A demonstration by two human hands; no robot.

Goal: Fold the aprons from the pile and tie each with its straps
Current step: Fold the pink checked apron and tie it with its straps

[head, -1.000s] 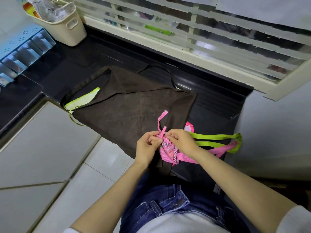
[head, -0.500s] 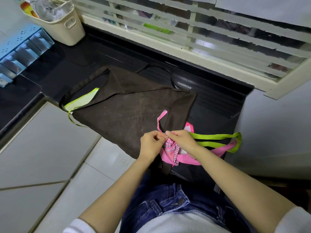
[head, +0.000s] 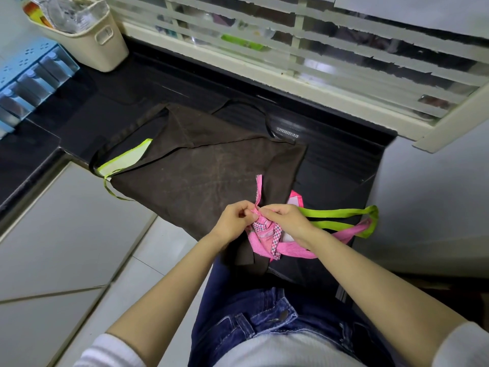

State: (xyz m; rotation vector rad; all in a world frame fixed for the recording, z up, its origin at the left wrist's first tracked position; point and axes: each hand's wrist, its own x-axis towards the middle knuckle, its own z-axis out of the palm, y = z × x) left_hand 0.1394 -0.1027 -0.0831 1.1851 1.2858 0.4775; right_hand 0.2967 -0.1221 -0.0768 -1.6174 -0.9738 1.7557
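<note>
A small folded pink apron bundle (head: 264, 234) lies at the near edge of the black counter (head: 338, 181). My left hand (head: 234, 221) and my right hand (head: 284, 219) meet above it, both pinching its pink strap (head: 258, 189), whose loose end sticks up between them. A lime-green strap (head: 341, 213) and a pink strap loop out to the right of the bundle. A dark brown apron (head: 201, 168) lies spread flat on the counter behind, with a lime-edged piece (head: 124, 160) showing under its left corner.
A cream basket (head: 87, 41) with clutter stands at the back left, beside a blue drawer organiser (head: 29, 80). A louvred window (head: 304, 43) runs along the back. A white wall (head: 436, 194) closes the right side; white tiled floor (head: 66, 247) lies to the left.
Both hands have drawn closer together at the knot, and the pink strap end now stands between the fingertips. The brown apron has not moved.
</note>
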